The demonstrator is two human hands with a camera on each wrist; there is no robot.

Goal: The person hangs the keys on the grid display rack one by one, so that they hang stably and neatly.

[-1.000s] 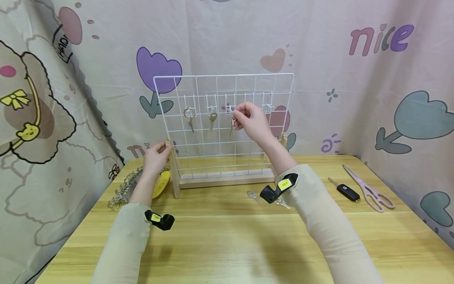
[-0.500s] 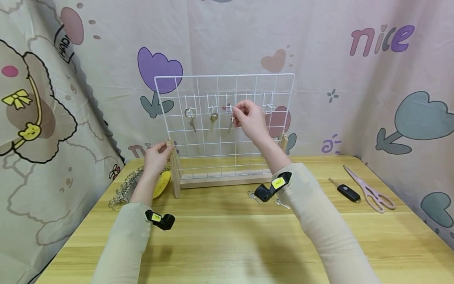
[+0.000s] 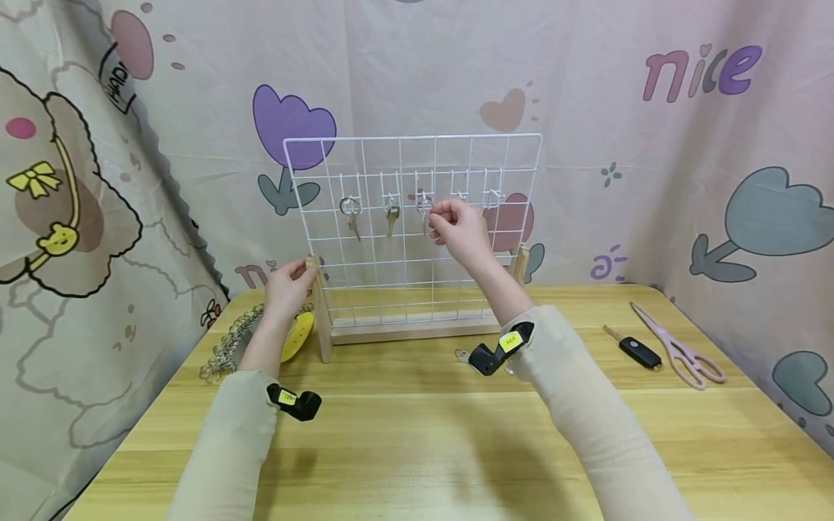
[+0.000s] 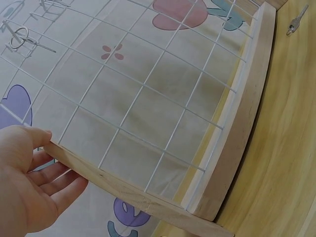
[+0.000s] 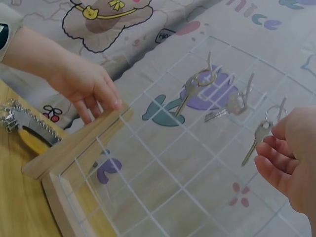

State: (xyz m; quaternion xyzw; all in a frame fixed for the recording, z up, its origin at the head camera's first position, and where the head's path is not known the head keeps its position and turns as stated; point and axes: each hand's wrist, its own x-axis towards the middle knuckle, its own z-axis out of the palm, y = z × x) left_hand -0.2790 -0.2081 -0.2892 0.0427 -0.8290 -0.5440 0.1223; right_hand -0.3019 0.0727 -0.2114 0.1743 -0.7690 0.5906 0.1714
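My left hand (image 3: 287,291) grips the top of the left wooden post (image 4: 113,185) of a white wire grid rack (image 3: 404,271), thumb on one side and fingers on the other. At the third hook from the left, my right hand (image 3: 461,230) has thumb and fingertips drawn together at the bow of a silver key (image 5: 262,132). This key's ring (image 5: 274,113) is on the hook. To its left hang a key on a large ring (image 5: 197,84) and a second key (image 5: 234,104). Two hooks farther right, one of them a white hook (image 3: 493,197), bear nothing.
Loose silver keys, one a small key (image 4: 296,22), lie on the wooden table (image 3: 391,434) before the rack, partly behind the right wrist camera. A car key (image 3: 638,353) and pink scissors (image 3: 680,347) lie right. A metal chain (image 3: 228,347) and yellow object (image 3: 297,339) lie left.
My right hand has moved slightly down from the third hook, and the key's ring now shows on that hook. My left hand has stayed on the post.
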